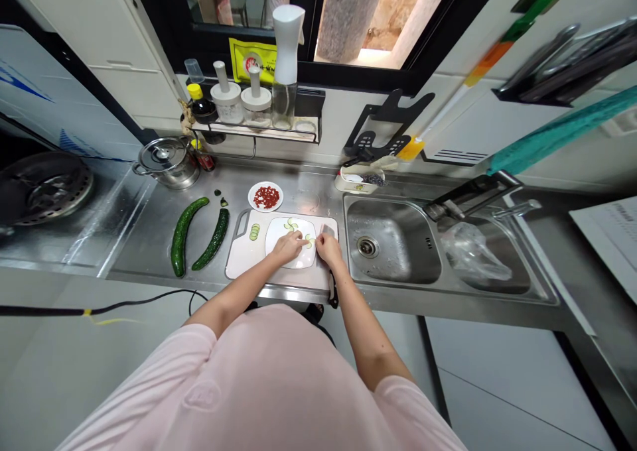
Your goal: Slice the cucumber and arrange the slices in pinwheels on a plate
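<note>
A white plate (271,237) lies on a pale cutting board (239,260). Thin cucumber slices (290,225) form a curved arrangement near the plate's far edge, and more slices (309,241) lie at its right side. My left hand (289,248) rests over the plate, index finger stretched out to the right-side slices. At the plate's right edge my right hand (328,248) has its fingertips pinched together, apparently on a cucumber slice. Under the right wrist runs a knife (333,292), its blade showing beyond the hand. A row of cut slices (255,231) sits on the board's left.
Two cucumbers (183,235) and small cut ends (223,202) lie left of the board. Behind it stands a dish of red pieces (266,197). A lidded pot (169,162) is at the back left. A sink (393,239) adjoins the board's right side, beneath a faucet (472,195).
</note>
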`<state>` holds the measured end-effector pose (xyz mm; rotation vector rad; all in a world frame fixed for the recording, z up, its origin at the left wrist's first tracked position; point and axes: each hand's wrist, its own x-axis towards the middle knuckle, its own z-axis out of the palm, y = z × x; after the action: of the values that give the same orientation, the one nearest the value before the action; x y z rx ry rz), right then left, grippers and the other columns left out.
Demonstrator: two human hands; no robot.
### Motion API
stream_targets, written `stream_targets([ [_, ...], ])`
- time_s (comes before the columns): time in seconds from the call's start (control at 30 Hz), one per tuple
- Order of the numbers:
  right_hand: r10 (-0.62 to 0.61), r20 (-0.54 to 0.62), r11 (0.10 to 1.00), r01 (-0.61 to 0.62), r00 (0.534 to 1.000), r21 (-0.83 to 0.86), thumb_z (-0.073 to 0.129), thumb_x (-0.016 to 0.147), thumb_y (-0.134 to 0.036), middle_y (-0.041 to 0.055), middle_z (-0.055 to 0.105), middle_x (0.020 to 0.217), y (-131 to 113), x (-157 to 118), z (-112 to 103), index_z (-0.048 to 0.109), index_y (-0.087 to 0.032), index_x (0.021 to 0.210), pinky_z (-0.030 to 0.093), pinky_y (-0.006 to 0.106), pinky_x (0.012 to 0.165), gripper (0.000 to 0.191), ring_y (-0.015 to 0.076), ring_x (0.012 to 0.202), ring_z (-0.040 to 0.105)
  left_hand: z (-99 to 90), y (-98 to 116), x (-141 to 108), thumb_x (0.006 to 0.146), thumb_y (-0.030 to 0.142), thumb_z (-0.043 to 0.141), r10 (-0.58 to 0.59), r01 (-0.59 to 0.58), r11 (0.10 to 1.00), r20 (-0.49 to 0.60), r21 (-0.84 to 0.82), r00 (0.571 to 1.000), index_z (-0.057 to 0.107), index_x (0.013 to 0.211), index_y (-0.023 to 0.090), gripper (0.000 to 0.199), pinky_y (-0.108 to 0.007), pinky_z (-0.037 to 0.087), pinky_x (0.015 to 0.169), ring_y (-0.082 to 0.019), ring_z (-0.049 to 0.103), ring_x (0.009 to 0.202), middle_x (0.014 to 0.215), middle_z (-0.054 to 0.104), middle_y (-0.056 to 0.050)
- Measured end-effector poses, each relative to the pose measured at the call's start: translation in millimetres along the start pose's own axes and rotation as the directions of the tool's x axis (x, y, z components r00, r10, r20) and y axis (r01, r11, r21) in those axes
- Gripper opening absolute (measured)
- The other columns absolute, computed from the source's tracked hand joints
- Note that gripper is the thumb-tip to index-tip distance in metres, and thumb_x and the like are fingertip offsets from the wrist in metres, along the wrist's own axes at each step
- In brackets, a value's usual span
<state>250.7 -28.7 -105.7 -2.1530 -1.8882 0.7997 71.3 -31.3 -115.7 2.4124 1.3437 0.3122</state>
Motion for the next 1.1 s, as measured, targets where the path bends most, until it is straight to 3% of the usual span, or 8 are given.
stream_targets([
  [0.2,0.037,-0.071,0.999,-0.036,0.997,0.017,0.043,0.086,-0.032,0.0058,0.062,0.093,-2.8,-8.9,0.1,0.059,-0.021,0.101,0.04,0.028,0.075,0.024,0.0196,0.087,0.056,-0.3,0.1,0.1,0.086,0.016,0.043,-0.121,0.111,0.984,-0.071,-0.137,0.99,0.061,0.118,0.026,0.038,-0.025,0.046,0.08,-0.015,0.055,0.096,0.107,0.058,-0.004],
  [0.4,-0.022,-0.144,1.0,0.025,0.989,0.017,0.041,0.087,-0.028,0.0065,0.06,0.097,-9.1,-21.1,0.9,0.058,-0.02,0.101,0.039,0.027,0.075,0.023,0.0184,0.086,0.055,2.0,5.8,-4.9,0.086,0.015,0.043,-0.054,0.052,0.998,-0.052,-0.033,0.997,0.063,0.114,0.028,0.036,-0.027,0.046,0.08,-0.017,0.051,0.099,0.105,0.057,-0.005],
  [0.63,-0.055,-0.154,0.998,0.06,0.987,0.032,0.038,0.088,-0.028,0.0068,0.06,0.096,-10.1,-30.2,3.2,0.058,-0.019,0.099,0.04,0.028,0.077,0.025,0.0188,0.085,0.053,2.5,11.2,-5.0,0.087,0.017,0.044,-0.059,0.06,0.997,-0.023,0.039,0.998,0.064,0.111,0.026,0.032,-0.026,0.045,0.079,-0.017,0.05,0.097,0.104,0.056,-0.006],
  [0.93,-0.092,-0.216,0.989,0.115,0.972,0.097,0.036,0.087,-0.029,0.0057,0.061,0.093,-8.2,-36.7,3.8,0.059,-0.019,0.096,0.039,0.026,0.077,0.027,0.0176,0.084,0.053,2.7,14.1,-8.1,0.086,0.016,0.046,-0.132,0.127,0.99,-0.087,-0.057,0.987,0.064,0.111,0.025,0.032,-0.027,0.046,0.082,-0.016,0.052,0.098,0.103,0.057,-0.005],
  [1.1,-0.132,-0.273,0.97,0.18,0.953,0.162,0.035,0.087,-0.029,0.0057,0.062,0.089,-10.8,-44.0,3.2,0.059,-0.018,0.093,0.039,0.026,0.078,0.027,0.0178,0.086,0.054,0.0,22.1,-24.9,0.086,0.017,0.045,-0.086,0.07,0.992,-0.158,-0.104,0.984,0.065,0.108,0.024,0.031,-0.028,0.045,0.084,-0.016,0.053,0.096,0.102,0.059,-0.005],
])
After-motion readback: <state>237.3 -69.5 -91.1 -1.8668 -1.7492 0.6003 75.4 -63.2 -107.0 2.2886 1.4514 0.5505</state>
